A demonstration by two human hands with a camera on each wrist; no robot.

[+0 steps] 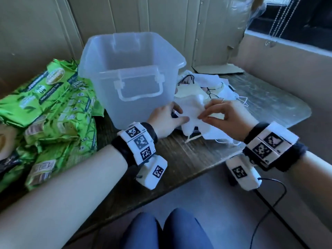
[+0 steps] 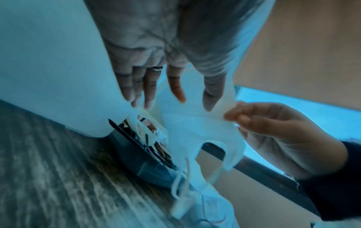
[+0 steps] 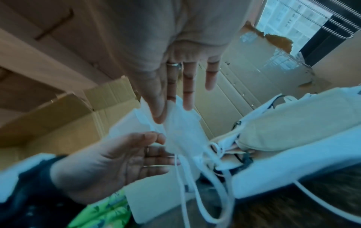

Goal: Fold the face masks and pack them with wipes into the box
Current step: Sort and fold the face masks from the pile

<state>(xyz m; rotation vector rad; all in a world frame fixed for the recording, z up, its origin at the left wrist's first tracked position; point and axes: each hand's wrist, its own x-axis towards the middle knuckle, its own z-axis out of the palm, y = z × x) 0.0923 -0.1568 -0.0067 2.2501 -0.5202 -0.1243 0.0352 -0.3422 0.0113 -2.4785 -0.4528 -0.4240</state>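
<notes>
Your left hand [image 1: 166, 117] and right hand [image 1: 221, 113] pinch one soft white fabric face mask [image 1: 188, 112]. Its dangling ear loops [image 2: 183, 182] may well snag the loose mask pile [image 1: 212, 87].

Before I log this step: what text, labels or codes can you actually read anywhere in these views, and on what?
Green wipes packs: white and dark label printing, upside down to the camera and too blurred to read.
Wrist bands: black-and-white square code markers, no letters.
Clear plastic box: no text visible.
White face mask, held by left hand and right hand: no print visible.
</notes>
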